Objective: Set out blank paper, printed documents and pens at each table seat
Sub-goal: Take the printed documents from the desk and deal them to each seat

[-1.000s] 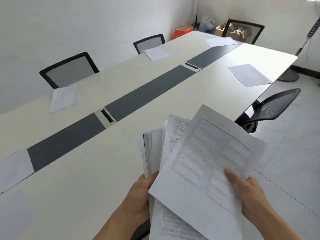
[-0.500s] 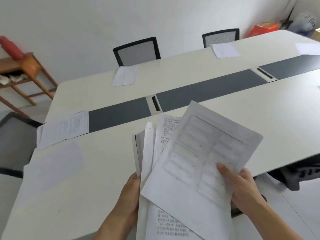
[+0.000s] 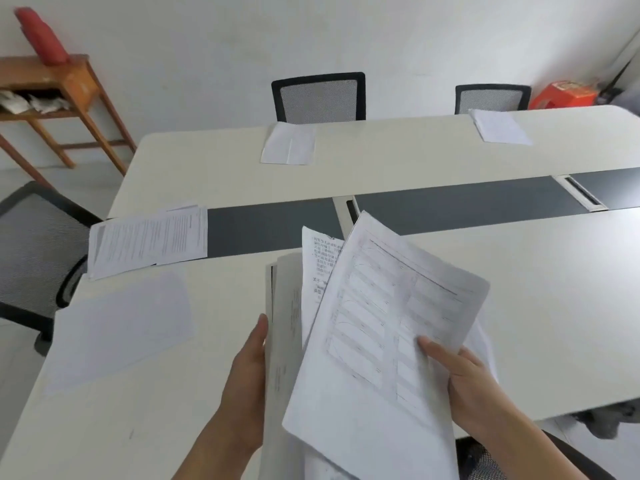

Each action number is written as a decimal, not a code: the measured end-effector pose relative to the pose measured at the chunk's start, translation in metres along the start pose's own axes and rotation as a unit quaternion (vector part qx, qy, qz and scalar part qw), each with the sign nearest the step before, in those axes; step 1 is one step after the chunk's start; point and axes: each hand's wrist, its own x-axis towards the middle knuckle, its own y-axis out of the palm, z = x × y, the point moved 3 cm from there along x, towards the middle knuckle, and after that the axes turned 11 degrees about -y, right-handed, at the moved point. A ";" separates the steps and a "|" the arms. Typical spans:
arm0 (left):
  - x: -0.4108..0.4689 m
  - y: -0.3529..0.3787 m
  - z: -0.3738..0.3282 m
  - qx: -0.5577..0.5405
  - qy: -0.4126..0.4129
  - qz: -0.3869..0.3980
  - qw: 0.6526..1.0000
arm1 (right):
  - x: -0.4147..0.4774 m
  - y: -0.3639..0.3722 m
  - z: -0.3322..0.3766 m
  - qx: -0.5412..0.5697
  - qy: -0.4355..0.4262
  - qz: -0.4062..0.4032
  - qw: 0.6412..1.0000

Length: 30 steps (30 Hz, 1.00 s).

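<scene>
Left hand [image 3: 247, 386] is gripping the paper stack [image 3: 284, 334] by its left edge, thumb lying straight along the side, fingers hidden behind the pages. Right hand [image 3: 464, 379] is pinching the form sheet [image 3: 388, 323] at its lower right, thumb pressing on top, the other fingers curling under. That sheet, printed w/ boxes and lines, is tilting up and to the right, fanned over the stack, so the docs are sitting between both hands, above the near side of the table [image 3: 536, 306]. A second printed page [image 3: 317, 258] is peeking out betw. stack and form.

Left of the left hand, a blank sheet [image 3: 121, 327] is lying flat on the tabletop, apart from the fingers. Further back, at the table's left end, printed docs [image 3: 149, 237] are lying spread out, overlapping the dark centre strip [image 3: 450, 206]. Across the table, a creased paper [image 3: 289, 143] is lying in front of the middle chair [image 3: 320, 97], and another paper [image 3: 500, 126] in front of the right chair [image 3: 491, 98]. A mesh chair [image 3: 31, 244] is standing at the left end.
</scene>
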 end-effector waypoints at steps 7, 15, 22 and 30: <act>0.021 -0.043 -0.014 0.042 -0.035 0.016 0.998 | 0.019 0.021 0.007 -0.056 -0.053 -0.064 0.995; 0.035 -0.067 -0.032 -0.037 -0.007 -0.029 0.999 | 0.063 0.036 -0.008 -0.023 -0.012 -0.112 0.993; 0.039 -0.104 -0.055 -0.030 0.001 -0.092 0.995 | 0.132 0.005 -0.043 -0.081 -0.004 -0.173 0.982; 0.032 -0.137 -0.059 -0.037 0.019 -0.122 0.992 | 0.193 -0.054 -0.083 -0.318 0.032 -0.241 0.917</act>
